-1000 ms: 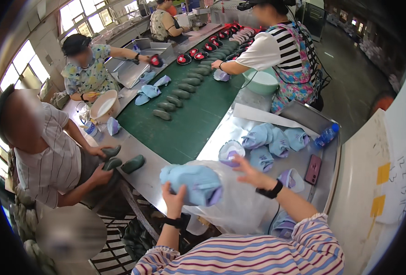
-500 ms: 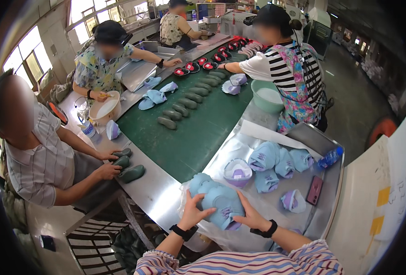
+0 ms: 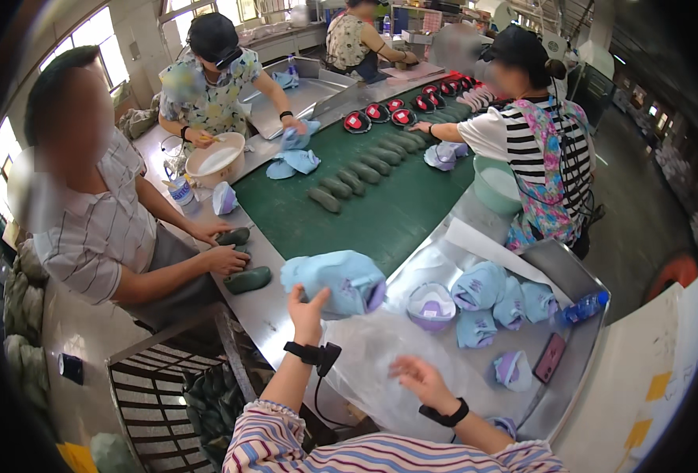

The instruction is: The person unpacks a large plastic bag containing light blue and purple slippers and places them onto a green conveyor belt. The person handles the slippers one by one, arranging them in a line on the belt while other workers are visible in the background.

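Observation:
My left hand is closed on a bunch of light blue shoe uppers with purple lining, holding them up over the near end of the green belt. My right hand holds nothing, its fingers apart and slightly curled. Beneath it lies a crumpled clear plastic bag on the metal table. One upper with its purple inside turned up sits to the right of the held bunch. Beyond it are several more blue uppers.
On the green belt stands a row of dark green shoe lasts. A person at left handles a last; others work along both sides. A phone and a blue bottle lie at right. A crate is below left.
My right hand has let go of the blue uppers and drawn back. My left hand has carried them forward, uncovering the plastic bag. The far-left person's hand is now at the blue uppers beside the belt.

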The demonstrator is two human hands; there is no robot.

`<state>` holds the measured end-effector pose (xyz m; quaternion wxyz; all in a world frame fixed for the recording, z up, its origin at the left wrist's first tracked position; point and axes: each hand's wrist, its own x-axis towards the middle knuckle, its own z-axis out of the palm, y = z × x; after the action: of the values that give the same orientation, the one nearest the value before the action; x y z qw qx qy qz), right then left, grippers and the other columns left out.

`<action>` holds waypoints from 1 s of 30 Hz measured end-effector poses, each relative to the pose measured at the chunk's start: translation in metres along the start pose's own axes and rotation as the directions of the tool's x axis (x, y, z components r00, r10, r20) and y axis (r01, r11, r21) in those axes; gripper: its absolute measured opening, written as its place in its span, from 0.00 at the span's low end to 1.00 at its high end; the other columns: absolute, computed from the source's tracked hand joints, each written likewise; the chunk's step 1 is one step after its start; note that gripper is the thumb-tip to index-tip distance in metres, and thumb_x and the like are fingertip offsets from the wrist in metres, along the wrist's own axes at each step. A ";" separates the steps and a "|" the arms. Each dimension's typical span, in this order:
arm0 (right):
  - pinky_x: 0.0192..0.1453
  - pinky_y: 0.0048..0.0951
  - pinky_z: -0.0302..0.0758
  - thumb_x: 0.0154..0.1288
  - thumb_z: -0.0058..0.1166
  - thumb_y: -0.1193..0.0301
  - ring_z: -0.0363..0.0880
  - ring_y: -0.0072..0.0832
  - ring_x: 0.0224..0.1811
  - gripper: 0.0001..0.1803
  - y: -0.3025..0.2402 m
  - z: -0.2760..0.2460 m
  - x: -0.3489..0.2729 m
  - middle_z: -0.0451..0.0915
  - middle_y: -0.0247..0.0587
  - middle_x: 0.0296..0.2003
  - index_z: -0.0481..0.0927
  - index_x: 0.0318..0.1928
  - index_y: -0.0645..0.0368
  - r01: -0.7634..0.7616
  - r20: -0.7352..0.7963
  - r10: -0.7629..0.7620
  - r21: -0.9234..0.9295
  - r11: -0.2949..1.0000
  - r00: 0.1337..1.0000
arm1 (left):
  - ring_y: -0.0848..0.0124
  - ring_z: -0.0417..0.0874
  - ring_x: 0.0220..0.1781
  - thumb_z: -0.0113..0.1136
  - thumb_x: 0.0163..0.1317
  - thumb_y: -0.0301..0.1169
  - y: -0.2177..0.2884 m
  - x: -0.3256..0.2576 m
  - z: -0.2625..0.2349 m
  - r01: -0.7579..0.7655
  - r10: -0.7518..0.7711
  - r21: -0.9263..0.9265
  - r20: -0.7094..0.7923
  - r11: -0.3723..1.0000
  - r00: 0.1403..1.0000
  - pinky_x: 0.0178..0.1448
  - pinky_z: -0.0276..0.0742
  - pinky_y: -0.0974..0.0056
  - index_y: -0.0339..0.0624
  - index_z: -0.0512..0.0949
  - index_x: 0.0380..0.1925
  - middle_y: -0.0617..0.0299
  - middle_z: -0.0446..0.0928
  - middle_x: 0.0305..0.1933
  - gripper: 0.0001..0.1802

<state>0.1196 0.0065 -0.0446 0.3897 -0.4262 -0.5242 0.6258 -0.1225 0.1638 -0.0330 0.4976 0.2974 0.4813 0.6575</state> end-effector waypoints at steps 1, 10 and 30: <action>0.46 0.23 0.73 0.62 0.49 0.73 0.77 0.26 0.46 0.24 0.003 0.006 -0.004 0.74 0.39 0.50 0.64 0.59 0.59 -0.022 0.063 0.024 -0.038 0.999 0.998 | 0.72 0.73 0.41 0.69 0.43 0.21 -0.007 0.011 -0.014 -0.072 0.071 -0.014 -0.073 0.997 0.995 0.46 0.69 0.67 0.41 0.71 0.37 0.64 0.71 0.41 0.20; 0.46 0.24 0.73 0.63 0.49 0.70 0.77 0.23 0.43 0.19 0.015 0.023 -0.029 0.78 0.39 0.46 0.70 0.54 0.60 -0.209 0.217 0.225 -0.093 0.973 0.950 | 0.68 0.69 0.51 0.70 0.46 0.31 -0.029 0.066 -0.072 -0.064 0.103 0.141 -0.294 0.988 0.950 0.56 0.64 0.65 0.32 0.69 0.47 0.56 0.70 0.50 0.29; 0.47 0.26 0.73 0.62 0.50 0.67 0.77 0.25 0.46 0.21 0.012 0.026 -0.016 0.78 0.38 0.47 0.69 0.55 0.61 -0.306 0.250 0.369 -0.260 0.916 0.895 | 0.54 0.75 0.49 0.70 0.42 0.44 -0.031 0.163 0.020 -0.335 0.057 0.752 0.371 0.568 0.927 0.54 0.70 0.59 0.40 0.80 0.42 0.45 0.74 0.45 0.28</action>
<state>0.1004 -0.0186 -0.0520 0.1444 -0.4527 -0.5579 0.6804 -0.1472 0.3246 -0.0692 0.3001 0.6394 0.6058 0.3663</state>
